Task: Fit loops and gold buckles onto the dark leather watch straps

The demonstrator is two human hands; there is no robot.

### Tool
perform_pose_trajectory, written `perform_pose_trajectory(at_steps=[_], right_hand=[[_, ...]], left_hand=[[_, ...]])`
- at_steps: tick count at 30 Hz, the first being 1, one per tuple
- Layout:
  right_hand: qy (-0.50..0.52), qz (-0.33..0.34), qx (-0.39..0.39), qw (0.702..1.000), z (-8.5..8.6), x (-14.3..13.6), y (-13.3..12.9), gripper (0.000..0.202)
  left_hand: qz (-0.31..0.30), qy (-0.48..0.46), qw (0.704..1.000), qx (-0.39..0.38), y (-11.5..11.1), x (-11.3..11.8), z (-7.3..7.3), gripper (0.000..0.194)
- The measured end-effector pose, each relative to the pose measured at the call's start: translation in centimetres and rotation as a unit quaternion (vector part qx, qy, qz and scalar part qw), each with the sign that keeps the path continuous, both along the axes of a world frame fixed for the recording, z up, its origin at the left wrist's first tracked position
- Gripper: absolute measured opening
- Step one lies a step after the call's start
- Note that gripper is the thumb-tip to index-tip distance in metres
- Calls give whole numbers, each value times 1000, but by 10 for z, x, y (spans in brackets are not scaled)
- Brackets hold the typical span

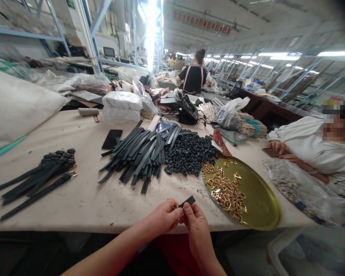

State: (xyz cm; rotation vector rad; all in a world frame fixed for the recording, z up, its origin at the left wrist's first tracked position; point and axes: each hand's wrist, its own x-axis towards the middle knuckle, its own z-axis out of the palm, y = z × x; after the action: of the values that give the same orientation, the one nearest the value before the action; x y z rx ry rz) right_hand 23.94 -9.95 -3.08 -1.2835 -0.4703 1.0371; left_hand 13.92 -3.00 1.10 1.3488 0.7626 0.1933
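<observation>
At the table's front edge both my hands are closed on one short black strap (pixel 189 200). My left hand (pixel 167 215) pinches its near part, and my right hand (pixel 196 218) grips it with the thumb on top. The strap's flat end sticks out above my fingers; whatever else lies between them is hidden. Ahead is a loose heap of black straps (pixel 143 153), beside a pile of small black loops (pixel 186 153). Gold buckles (pixel 227 191) lie on a round gold tray (pixel 258 207) to the right. Straps fitted with buckles (pixel 46 172) lie at the left.
A dark phone (pixel 112 139) lies behind the straps. Plastic-wrapped packs (pixel 122 106) and a black bag (pixel 186 109) stand at the back. A person in white (pixel 304 149) sits at the right, holding a phone, near a clear bag of parts (pixel 301 188). A white sack (pixel 20 107) bulges at left.
</observation>
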Motion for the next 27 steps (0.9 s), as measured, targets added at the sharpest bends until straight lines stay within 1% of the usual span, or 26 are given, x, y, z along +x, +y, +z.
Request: perform_pose_trajectory(at_steps=[3,6,10,13,14,15,16,17,19,20,21,22,25,27], right_hand=[[47,1,-2,999,5,-4,-5,22],[70,-10,-2,998,6,-8,-6,24],[55,-20,6,998,2,-15,-4,25],[33,-9,6,999,0,-16,-4,25],[8,-3,2,1000,0,-16,-5,25],[-38,-3,-6,999,1,-15,-7,25],[-105,-9,-16,994,2,-14,-8,24],[-185,-20,-25,982,3,-12,-10,24],[-329,-36,-38,943,5,-7,-12,23],[-369,-35,-41,928,6,-5,-13,23],[-384,-26,-42,922,7,-2,-12,23],[-376,-12,-44,925,7,0,-11,23],[-290,26,-54,955,7,3,-6,24],[-268,35,-62,961,7,4,-4,25]], left_hand=[[0,13,1000,-18,-2,-5,0,28],[11,19,999,-36,-6,-7,-4,27],[48,9,998,-45,-11,-8,-12,20],[68,6,997,-37,-13,-8,-17,18],[72,4,997,-36,-13,-8,-18,18],[74,3,997,-35,-12,-9,-18,19],[73,3,997,-37,-12,-10,-18,20],[68,3,997,-40,-11,-11,-17,22],[48,3,998,-46,-8,-13,-14,26],[41,2,998,-45,-7,-13,-12,27],[36,1,998,-45,-6,-13,-10,28],[35,1,998,-44,-5,-13,-8,27],[46,16,998,-47,-2,-8,-6,23],[52,38,997,-37,-1,-5,-7,21]])
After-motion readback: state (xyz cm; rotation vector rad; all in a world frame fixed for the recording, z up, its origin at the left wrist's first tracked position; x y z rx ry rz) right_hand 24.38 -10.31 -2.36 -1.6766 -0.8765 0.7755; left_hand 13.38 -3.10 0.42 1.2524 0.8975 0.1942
